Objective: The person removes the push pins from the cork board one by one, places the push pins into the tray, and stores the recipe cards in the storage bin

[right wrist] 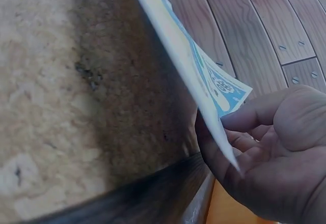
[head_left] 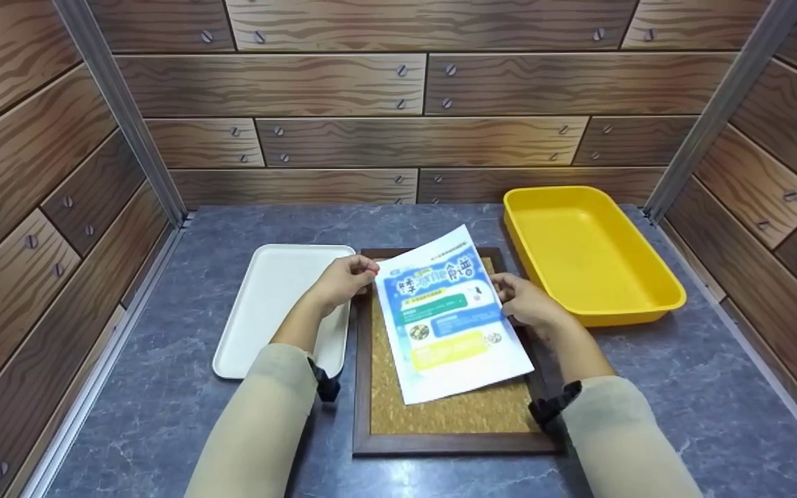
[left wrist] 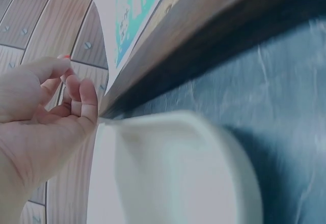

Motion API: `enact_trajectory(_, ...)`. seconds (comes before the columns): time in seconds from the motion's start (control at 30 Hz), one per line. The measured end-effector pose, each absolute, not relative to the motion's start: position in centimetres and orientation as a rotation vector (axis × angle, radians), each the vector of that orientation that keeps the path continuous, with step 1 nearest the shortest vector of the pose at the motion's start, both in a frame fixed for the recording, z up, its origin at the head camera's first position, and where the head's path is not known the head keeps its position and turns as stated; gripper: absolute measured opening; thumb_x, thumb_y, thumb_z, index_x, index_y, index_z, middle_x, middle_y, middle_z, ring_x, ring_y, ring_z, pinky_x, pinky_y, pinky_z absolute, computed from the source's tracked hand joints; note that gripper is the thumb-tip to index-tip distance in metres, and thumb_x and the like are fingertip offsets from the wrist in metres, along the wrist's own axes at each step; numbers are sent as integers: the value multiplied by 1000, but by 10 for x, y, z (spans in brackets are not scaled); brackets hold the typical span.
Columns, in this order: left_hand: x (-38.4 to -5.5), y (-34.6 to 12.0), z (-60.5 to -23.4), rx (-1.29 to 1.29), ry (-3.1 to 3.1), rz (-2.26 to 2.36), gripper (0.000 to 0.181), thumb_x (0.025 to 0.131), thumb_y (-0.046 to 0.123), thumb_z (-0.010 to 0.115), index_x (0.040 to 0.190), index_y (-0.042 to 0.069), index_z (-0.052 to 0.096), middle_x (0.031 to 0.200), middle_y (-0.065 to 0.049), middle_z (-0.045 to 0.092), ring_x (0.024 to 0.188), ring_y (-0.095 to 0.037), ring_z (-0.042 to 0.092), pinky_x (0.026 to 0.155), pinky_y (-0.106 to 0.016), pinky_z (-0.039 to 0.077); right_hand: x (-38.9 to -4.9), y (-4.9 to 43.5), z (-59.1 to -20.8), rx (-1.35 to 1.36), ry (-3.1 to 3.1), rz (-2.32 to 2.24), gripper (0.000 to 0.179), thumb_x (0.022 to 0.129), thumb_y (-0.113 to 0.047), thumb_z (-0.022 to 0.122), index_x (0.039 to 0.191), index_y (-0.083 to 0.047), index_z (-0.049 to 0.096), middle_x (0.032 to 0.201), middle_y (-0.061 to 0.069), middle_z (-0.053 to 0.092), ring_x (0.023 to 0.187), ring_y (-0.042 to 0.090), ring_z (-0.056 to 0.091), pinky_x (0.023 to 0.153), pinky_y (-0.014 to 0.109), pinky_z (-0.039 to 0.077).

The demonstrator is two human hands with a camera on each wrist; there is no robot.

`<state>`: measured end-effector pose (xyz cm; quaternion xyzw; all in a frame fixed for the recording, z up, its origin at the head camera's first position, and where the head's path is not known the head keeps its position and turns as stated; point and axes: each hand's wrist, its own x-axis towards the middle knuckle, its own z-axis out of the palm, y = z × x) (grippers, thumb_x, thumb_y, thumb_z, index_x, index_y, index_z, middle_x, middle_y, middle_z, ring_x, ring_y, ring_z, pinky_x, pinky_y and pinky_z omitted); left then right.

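A printed paper sheet (head_left: pixel 457 325) with blue, green and yellow blocks is held tilted over a cork board (head_left: pixel 464 415) in a dark wooden frame. My right hand (head_left: pixel 530 304) pinches the sheet's right edge; in the right wrist view, thumb and fingers lie on either side of the paper (right wrist: pixel 191 61). At the sheet's upper left corner is my left hand (head_left: pixel 340 283), with thumb and forefinger brought together on a small red thing (left wrist: pixel 66 57), largely hidden by the fingertips. That hand's other fingers are curled.
To the left of the board lies a white tray (head_left: pixel 267 311), partly under the left forearm. A yellow tray (head_left: pixel 596 319) stands at the back right, near the right hand. Wood-patterned walls (head_left: pixel 343 83) enclose the dark marbled table (head_left: pixel 142 401) at the back and both sides.
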<state>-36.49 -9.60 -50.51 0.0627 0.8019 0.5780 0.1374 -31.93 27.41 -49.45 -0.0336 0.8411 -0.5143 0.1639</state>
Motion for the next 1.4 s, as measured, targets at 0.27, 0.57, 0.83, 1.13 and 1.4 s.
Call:
enact_trajectory(0.27,-363,-113,-506,163,2317,1684,23,111,11,60,130,0,67,111,-8,65,95,-20,58,94,-39,54,-318,277,-489,-104,2345,-1540,88,91,18,55,170,-10,30,117,12,55,103,24,56,79,30,51)
enact_trajectory(0.57,-363,-126,-507,128,2328,1712,27,110,8,59,133,-3,67,135,-20,69,120,-24,63,100,-37,59,-318,277,-485,-109,2343,-1534,83,93,17,50,169,-16,40,154,27,51,109,24,63,79,24,55)
enact_trajectory(0.83,-362,-137,-507,106,2332,1730,24,109,7,59,129,-5,66,129,-18,69,109,-19,59,95,-32,58,-322,283,-484,-126,2316,-1478,82,96,18,47,169,-16,38,153,30,54,110,25,66,84,27,58)
enact_trajectory(1.13,-360,-146,-511,90,2329,1710,27,109,8,59,131,-7,64,133,-18,67,110,-17,58,99,-34,58,-322,293,-478,-134,2202,-1634,90,93,20,42,172,-22,33,164,26,44,115,22,67,88,28,60)
enact_trajectory(1.4,-358,-159,-515,88,2279,1659,28,109,9,61,133,-5,63,101,3,60,90,-11,54,84,-25,53,-323,307,-464,-21,2211,-1732,90,93,18,42,171,-25,34,169,21,40,113,19,66,87,26,60)
